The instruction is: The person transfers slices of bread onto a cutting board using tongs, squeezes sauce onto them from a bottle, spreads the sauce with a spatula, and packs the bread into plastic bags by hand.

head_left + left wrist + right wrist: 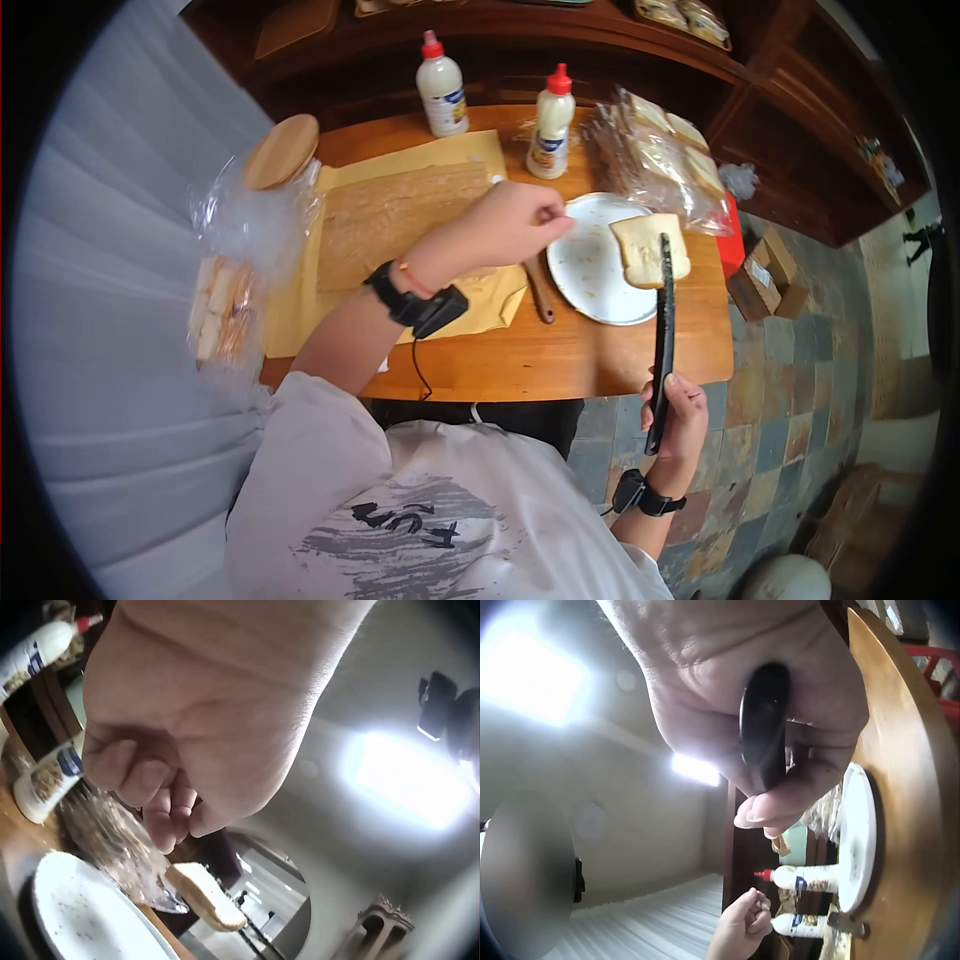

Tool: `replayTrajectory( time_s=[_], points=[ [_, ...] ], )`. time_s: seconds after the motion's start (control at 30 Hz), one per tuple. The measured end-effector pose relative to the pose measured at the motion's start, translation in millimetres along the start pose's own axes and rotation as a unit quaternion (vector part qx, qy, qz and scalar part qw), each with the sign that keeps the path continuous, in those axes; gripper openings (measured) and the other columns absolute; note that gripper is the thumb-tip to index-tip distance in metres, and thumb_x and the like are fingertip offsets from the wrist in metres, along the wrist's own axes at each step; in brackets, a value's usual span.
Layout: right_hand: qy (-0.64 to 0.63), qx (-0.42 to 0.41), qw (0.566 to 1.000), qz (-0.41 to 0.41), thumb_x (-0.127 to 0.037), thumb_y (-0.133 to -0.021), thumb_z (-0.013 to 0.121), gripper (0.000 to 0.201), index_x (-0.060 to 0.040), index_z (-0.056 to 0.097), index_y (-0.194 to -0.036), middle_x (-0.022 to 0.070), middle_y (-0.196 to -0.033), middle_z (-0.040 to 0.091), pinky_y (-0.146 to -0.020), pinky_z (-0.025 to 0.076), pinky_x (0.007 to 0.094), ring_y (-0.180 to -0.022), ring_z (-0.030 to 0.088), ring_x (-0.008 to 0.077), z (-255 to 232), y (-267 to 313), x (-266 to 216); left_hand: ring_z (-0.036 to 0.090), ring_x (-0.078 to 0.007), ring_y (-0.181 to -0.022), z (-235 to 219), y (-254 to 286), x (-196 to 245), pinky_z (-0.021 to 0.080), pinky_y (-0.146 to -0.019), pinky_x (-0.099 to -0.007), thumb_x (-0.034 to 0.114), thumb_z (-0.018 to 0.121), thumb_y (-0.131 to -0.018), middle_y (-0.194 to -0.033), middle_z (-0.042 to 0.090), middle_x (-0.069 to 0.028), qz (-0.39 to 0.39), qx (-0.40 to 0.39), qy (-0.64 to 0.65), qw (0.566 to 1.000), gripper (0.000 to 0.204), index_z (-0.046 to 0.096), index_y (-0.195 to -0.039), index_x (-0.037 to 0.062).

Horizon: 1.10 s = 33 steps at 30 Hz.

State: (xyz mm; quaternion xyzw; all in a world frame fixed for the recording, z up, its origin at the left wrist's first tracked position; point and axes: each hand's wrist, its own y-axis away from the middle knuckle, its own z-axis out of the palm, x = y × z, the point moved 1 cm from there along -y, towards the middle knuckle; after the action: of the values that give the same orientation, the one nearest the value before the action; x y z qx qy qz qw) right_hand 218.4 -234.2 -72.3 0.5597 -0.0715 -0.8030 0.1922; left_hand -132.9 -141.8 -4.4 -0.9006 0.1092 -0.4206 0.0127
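The right hand (683, 412) grasps the black tongs (660, 365) near their handle end; out beyond that grip, at the tips, is the bread slice (645, 250), by the plate's (588, 285) edge. Ahead and left of that grip, the left hand (508, 222) curls around nothing visible. The slice should prove light, soft and easily torn, best pinched gently across its middle.

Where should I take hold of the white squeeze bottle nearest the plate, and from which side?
Probably round the mid-body of the white bottle, coming from the left with the left hand: it stands upright with a broad body, while the red cap narrows to a tip. Bagged bread crowds the right side, and the plate sits in front.
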Motion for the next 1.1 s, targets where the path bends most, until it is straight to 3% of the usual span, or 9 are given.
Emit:
replayTrajectory(
  time_s=[0.07,0.13,0.3,0.5,0.6,0.67,0.73,0.8,1.1],
  points=[
    [0.019,-0.015,0.999,0.027,-0.014,-0.103,0.058,0.025,0.0078,0.068,-0.106,0.0132,-0.076,0.07,-0.044,0.047,0.0273,-0.047,0.059,0.0176,21.3,-2.9,5.3,0.069,-0.0183,-0.076,-23.1,36.4,-24.8,0.054,-0.071,-0.0325,0.026,0.07,-0.097,-0.085,0.074,-0.0098,-0.062,0.071,0.086,0.992,0.026,0.073,-0.097,0.0001],
    [0.033,-0.045,0.998,0.041,-0.014,-0.103,0.058,0.024,0.0072,0.069,-0.102,0.0129,-0.076,0.07,-0.044,0.047,0.0272,-0.047,0.059,0.0172,32.0,-12.5,13.6,0.065,-0.0118,-0.077,-50.4,76.7,-44.3,0.053,-0.071,-0.0294,0.022,0.068,-0.1,-0.086,0.072,-0.0058,-0.138,0.125,0.09,0.978,0.023,0.071,-0.099,-0.0011],
    [0.098,-0.131,0.98,0.112,-0.013,-0.104,0.057,0.024,0.005,0.069,-0.094,0.0109,-0.077,0.07,-0.044,0.048,0.0247,-0.048,0.058,0.013,86.7,-38.2,24.2,0.064,-0.0099,-0.079,-66.5,173.8,-125.7,0.051,-0.072,-0.0267,0.018,0.066,-0.102,-0.086,0.069,-0.0036,-0.202,0.205,0.132,0.949,0.02,0.066,-0.101,-0.0022],
    [0.186,-0.193,0.948,0.171,-0.016,-0.105,0.057,0.023,0.0027,0.068,-0.098,0.0113,-0.077,0.071,-0.041,0.048,0.0234,-0.046,0.059,0.0122,164.0,-70.2,38.6,0.063,-0.0096,-0.082,-67.4,254.6,-158.2,0.05,-0.075,-0.0249,0.014,0.065,-0.102,-0.089,0.066,-0.0024,-0.252,0.282,0.195,0.905,0.015,0.063,-0.105,-0.0008],
    [0.242,-0.216,0.928,0.181,-0.017,-0.104,0.06,0.024,0.0039,0.07,-0.096,0.0091,-0.074,0.071,-0.042,0.047,0.023,-0.046,0.059,0.0112,205.8,-81.0,39.9,0.063,-0.0095,-0.084,-74.7,271.6,-158.0,0.05,-0.076,-0.0246,0.013,0.064,-0.102,-0.09,0.066,-0.0022,-0.269,0.294,0.204,0.894,0.014,0.063,-0.106,-0.0004],
    [0.322,-0.278,0.883,0.199,-0.016,-0.103,0.06,0.026,0.0038,0.071,-0.091,0.0071,-0.071,0.069,-0.042,0.046,0.0231,-0.046,0.058,0.0105,231.7,-89.2,38.3,0.063,-0.0092,-0.084,-78.1,279.3,-163.2,0.05,-0.075,-0.0245,0.013,0.064,-0.102,-0.09,0.066,-0.002,-0.281,0.297,0.212,0.888,0.014,0.063,-0.106,-0.0003],
    [0.332,-0.267,0.883,0.199,-0.017,-0.103,0.061,0.028,0.0032,0.071,-0.086,0.0049,-0.068,0.067,-0.043,0.045,0.0236,-0.046,0.058,0.0099,255.5,-95.9,38.8,0.062,-0.0082,-0.084,-79.3,284.9,-169.8,0.049,-0.076,-0.024,0.014,0.063,-0.103,-0.091,0.065,-0.0014,-0.262,0.299,0.231,0.888,0.014,0.064,-0.106,0.0001],
    [0.42,-0.32,0.83,0.18,-0.018,-0.102,0.061,0.027,0.0028,0.072,-0.088,0.004,-0.068,0.067,-0.043,0.046,0.0239,-0.047,0.058,0.0094,273.5,-108.3,38.8,0.061,-0.0077,-0.084,-82.5,287.9,-174.9,0.049,-0.075,-0.0237,0.015,0.063,-0.103,-0.091,0.065,-0.0011,-0.262,0.295,0.233,0.889,0.015,0.064,-0.105,0.0],
    [0.563,-0.358,0.738,0.101,-0.018,-0.099,0.063,0.027,0.003,0.073,-0.085,0.0037,-0.067,0.067,-0.046,0.046,0.0257,-0.047,0.057,0.0092,331.1,-139.4,8.2,0.059,-0.0065,-0.081,-87.3,298.4,-175.4,0.047,-0.073,-0.0231,0.017,0.063,-0.104,-0.09,0.066,-0.0005,-0.256,0.295,0.246,0.887,0.018,0.065,-0.106,-0.001]
  ],
)
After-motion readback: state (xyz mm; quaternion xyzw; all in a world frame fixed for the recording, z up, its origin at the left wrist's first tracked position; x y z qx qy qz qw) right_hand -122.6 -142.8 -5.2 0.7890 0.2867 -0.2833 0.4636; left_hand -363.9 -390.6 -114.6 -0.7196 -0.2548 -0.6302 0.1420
